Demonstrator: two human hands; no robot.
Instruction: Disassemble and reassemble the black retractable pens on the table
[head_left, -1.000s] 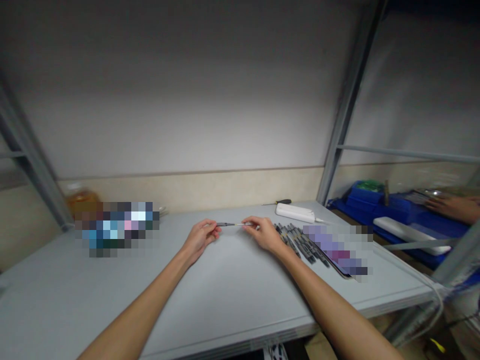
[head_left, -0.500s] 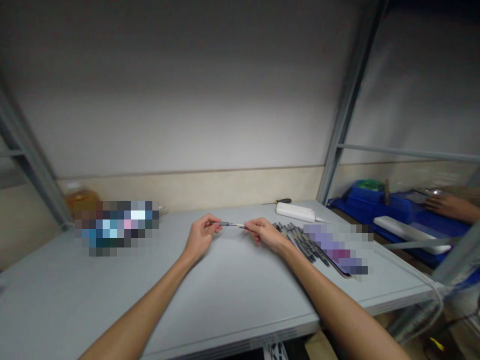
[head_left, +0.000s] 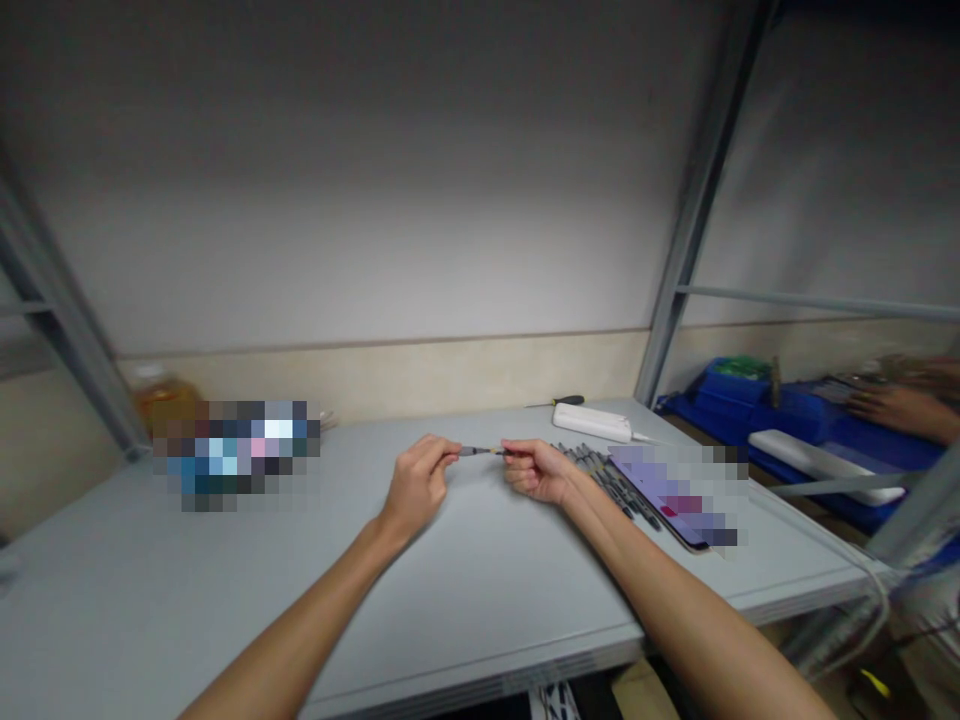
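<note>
A thin grey pen [head_left: 480, 451] is held level above the grey table [head_left: 450, 600], stretched between both hands. My left hand [head_left: 421, 482] pinches its left end between thumb and fingers. The pen's right end is in the closed fingers of my right hand [head_left: 538, 470]. Just right of my right hand, several grey and black pens [head_left: 616, 485] lie side by side on the table, partly covered by my wrist. Beside them lies a flat purple object [head_left: 652, 485], partly blurred out.
A white power strip [head_left: 592, 422] and a screwdriver [head_left: 568, 401] lie at the back. Pixelated items [head_left: 240, 450] and a bottle [head_left: 161, 395] stand at the left. Beyond the metal post [head_left: 694, 220], another person's hand [head_left: 900, 410] is near blue trays [head_left: 739, 395].
Both hands have shifted slightly right with the pen. My left hand has turned more palm down, and my right fingers are curled more tightly. The pen's exposed part looks shorter.
</note>
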